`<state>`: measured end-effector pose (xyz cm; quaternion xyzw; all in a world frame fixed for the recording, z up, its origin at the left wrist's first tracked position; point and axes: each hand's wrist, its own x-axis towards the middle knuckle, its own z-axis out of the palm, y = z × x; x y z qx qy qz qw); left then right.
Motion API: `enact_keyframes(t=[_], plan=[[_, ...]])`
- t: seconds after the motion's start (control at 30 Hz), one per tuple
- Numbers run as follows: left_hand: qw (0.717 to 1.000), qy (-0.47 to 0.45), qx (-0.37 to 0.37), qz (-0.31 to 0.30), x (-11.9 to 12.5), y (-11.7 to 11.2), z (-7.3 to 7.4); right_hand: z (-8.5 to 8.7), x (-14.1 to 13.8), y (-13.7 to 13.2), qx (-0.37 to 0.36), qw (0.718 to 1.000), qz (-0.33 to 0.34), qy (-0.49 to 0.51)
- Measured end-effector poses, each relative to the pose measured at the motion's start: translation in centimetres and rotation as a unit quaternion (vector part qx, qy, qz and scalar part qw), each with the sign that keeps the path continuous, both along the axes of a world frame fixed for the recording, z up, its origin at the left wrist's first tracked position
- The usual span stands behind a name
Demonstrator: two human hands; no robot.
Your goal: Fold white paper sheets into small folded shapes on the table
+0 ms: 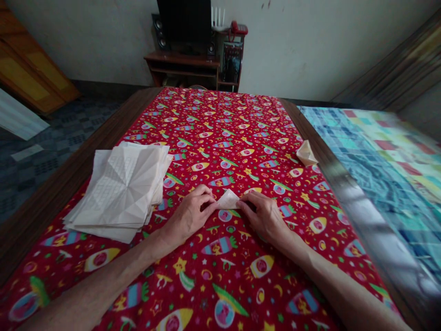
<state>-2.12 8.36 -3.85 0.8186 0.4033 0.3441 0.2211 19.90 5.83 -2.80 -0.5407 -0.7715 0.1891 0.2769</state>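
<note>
Head view: the bare left hand (195, 204) and bare right hand (263, 211) pinch opposite corners of a small white folded-paper triangle (228, 199) on the red rocket-print cloth (200, 285), seemingly to keep it steady.

From above and behind the person's bare fingers (254, 197), the single head-worn view faces forward and down along the dark-brown wooden counter (131, 115) to the pale grey wall (292, 50).

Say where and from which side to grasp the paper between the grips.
Probably pinch the folded paper at its far point, from the far side: it looks triangular, that point free, with left grip and right grip at its side corners.
</note>
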Motion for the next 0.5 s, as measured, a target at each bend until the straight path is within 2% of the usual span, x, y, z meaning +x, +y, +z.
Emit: enact_keyframes(t=[0.23,0.5], plan=[[0.998,0.051,0.006,0.038,0.95,-0.21,0.10,-0.23,-0.16,0.25,0.031,0.999,-0.004,-0.040],[0.997,0.077,0.014,0.026,0.97,-0.35,-0.16,0.09,-0.46,0.35,0.031,0.992,-0.009,-0.125]])
